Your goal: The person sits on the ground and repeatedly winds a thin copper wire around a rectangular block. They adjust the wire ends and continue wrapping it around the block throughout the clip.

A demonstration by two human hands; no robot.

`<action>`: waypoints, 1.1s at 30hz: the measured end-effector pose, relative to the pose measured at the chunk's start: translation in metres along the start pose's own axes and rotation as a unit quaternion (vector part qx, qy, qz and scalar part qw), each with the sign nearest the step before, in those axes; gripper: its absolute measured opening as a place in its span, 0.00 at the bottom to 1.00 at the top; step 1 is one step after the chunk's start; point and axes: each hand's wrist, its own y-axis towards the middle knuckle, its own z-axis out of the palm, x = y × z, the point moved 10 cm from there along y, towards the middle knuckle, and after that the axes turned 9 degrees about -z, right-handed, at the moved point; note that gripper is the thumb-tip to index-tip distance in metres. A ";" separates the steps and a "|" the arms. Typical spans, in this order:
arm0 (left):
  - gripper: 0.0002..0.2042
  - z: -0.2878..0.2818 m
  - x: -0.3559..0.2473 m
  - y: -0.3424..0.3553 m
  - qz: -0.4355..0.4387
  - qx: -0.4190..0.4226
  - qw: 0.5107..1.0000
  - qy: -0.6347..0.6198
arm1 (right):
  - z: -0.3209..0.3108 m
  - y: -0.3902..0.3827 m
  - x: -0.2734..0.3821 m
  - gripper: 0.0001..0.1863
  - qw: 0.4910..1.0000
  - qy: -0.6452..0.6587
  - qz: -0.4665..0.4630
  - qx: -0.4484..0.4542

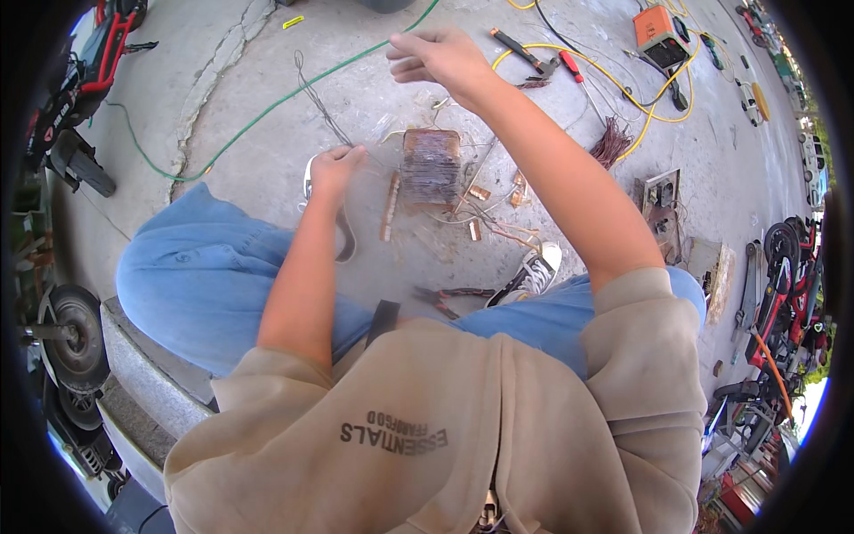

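My left hand [336, 171] is closed on a looped bundle of thin grey wire [318, 102], which sticks up and away from the fist. Just right of it a coil wound with dark copper wire [431, 169] lies on the concrete between my feet. My right hand [440, 60] is raised beyond the coil, its fingers stretched out and slightly bent, with nothing visible in them. Loose wires [503, 230] trail from the coil's lower right. Closer to me, pliers [449, 298] lie with their handles apart.
To the far right are a hammer [520, 49], a red-handled screwdriver [574, 71], a bundle of dark wire [612, 142] and an orange machine [660, 40] with a yellow cable [636, 138]. A green hose [267, 105] crosses the left floor. Motorbikes [787, 267] stand at the right.
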 end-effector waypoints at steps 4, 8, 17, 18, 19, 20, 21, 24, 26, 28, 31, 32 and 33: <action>0.09 0.000 0.052 0.023 -0.052 -0.006 0.999 -0.009 | -0.058 -0.064 -0.104 0.15 0.946 -0.103 0.261 0.164; 0.09 0.018 0.109 0.063 -0.040 0.034 0.998 0.024 | -0.105 -0.102 -0.210 0.12 0.950 -0.131 0.265 0.097; 0.11 0.082 0.095 0.026 -0.169 0.134 0.960 -0.177 | -0.066 -0.111 -0.278 0.16 0.976 0.052 0.200 0.067; 0.11 0.085 0.098 0.025 -0.185 0.134 0.954 -0.194 | -0.065 -0.109 -0.277 0.16 0.978 0.034 0.195 0.072; 0.11 0.087 0.102 0.022 -0.201 0.134 0.947 -0.211 | -0.064 -0.107 -0.276 0.16 0.979 0.015 0.190 0.078; 0.12 0.090 0.104 0.019 -0.216 0.134 0.939 -0.230 | -0.063 -0.107 -0.275 0.16 0.978 0.002 0.193 0.075; 0.12 0.090 0.111 0.019 -0.232 0.125 0.936 -0.232 | -0.063 -0.107 -0.274 0.16 0.978 -0.010 0.196 0.073; 0.14 0.087 0.135 0.030 -0.249 0.118 0.933 -0.230 | -0.063 -0.106 -0.281 0.14 0.979 -0.030 0.192 0.063; 0.18 0.090 0.146 0.043 -0.219 0.151 0.939 -0.218 | -0.064 -0.105 -0.287 0.13 0.980 -0.034 0.186 0.058; 0.14 0.095 0.146 0.042 -0.234 0.147 0.937 -0.215 | -0.066 -0.106 -0.291 0.12 0.981 -0.036 0.183 0.055; 0.13 0.086 0.175 0.062 -0.272 0.152 0.932 -0.184 | -0.061 -0.105 -0.286 0.13 0.979 -0.071 0.178 0.073; 0.13 0.082 0.193 0.076 -0.288 0.157 0.929 -0.169 | -0.060 -0.105 -0.284 0.13 0.980 -0.051 0.182 0.067; 0.13 0.078 0.198 0.087 -0.270 0.145 0.940 -0.151 | -0.058 -0.106 -0.281 0.13 0.980 -0.031 0.186 0.061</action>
